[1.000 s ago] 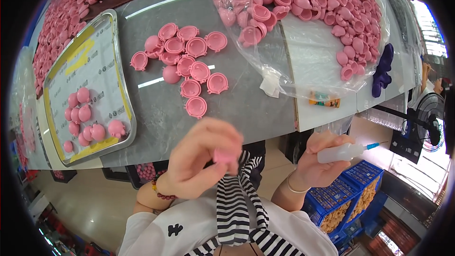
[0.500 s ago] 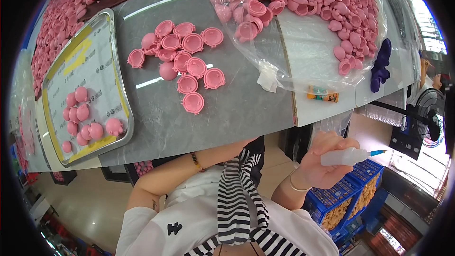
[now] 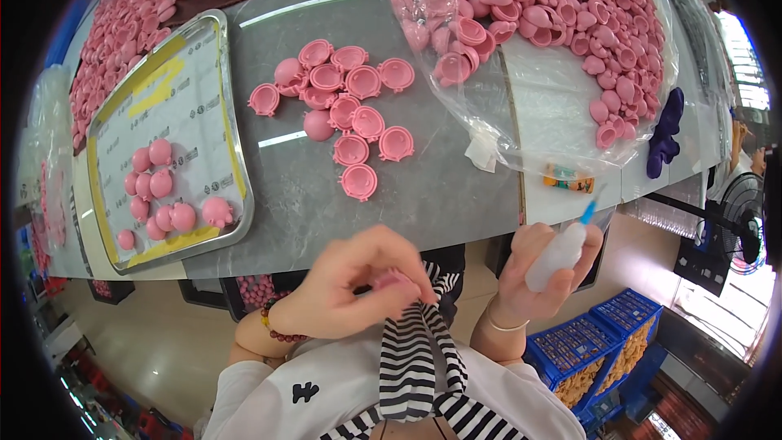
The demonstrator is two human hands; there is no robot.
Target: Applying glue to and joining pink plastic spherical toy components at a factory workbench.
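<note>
My right hand [image 3: 538,273] is wrapped round a white squeeze bottle [image 3: 557,257], whose thin blue nozzle [image 3: 588,212] points up. In front of my chest, my left hand [image 3: 358,285] curls its fingers on a pink plastic shell [image 3: 393,279], mostly hidden by the hand. Beyond it, on the grey table [image 3: 301,204], lies a cluster of pink half shells [image 3: 358,182], most with the hollow side up. To the left, a metal tray [image 3: 244,171], lined with printed paper and yellow tape, carries several round pink pieces [image 3: 182,216].
A large heap of pink shells [image 3: 562,0] lies on clear plastic sheeting at the far right, another pile [image 3: 122,33] at the far left. An orange-labelled tube [image 3: 568,178] and a purple object [image 3: 666,134] lie at right. Blue crates [image 3: 603,326] stand below the table.
My left hand has come up from below the table edge with a pink shell in its fingers. The bottle has tilted from sideways to nozzle up. The view has shifted slightly.
</note>
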